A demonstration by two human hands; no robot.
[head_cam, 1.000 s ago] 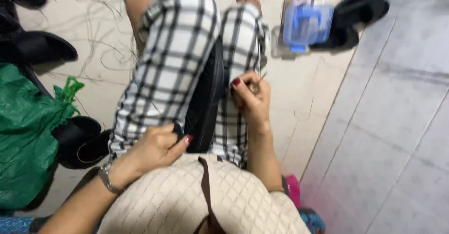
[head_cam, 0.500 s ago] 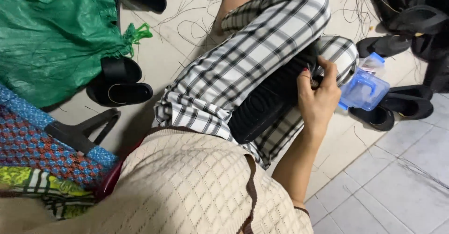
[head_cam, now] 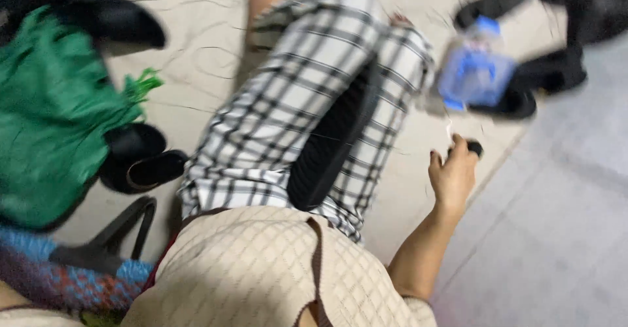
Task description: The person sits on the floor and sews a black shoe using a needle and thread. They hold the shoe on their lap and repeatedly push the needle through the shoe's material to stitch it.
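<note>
Fingers point(head_cam: 437, 161) of the right hand point(head_cam: 453, 175) curl partly inward at right of centre, and their tips close around a small dark object point(head_cam: 473, 148); blur keeps its kind from being told. That hand hangs over the pale floor point(head_cam: 418, 189), just right of the checked trouser legs point(head_cam: 307, 118), and a thin pale thread point(head_cam: 449, 129) rises from it. Only one hand shows; the left is out of sight.

One long black piece point(head_cam: 332, 145) lies in the lap, running from the upper knee down toward the cream quilted top point(head_cam: 261, 268). One blue and clear plastic container point(head_cam: 476, 72) stands on the floor in the upper right, well apart from the hand, with black footwear point(head_cam: 523, 85) touching it. At left sits one green plastic bag point(head_cam: 52, 131). One black shoe point(head_cam: 124, 26) lies above the bag, and two more point(head_cam: 140, 160) sit just beside its lower right edge. One black clothes hanger point(head_cam: 118, 232) lies at lower left, next to a blue and red patterned cloth point(head_cam: 59, 281). Loose threads point(head_cam: 190, 46) are scattered over the floor in the upper middle.
</note>
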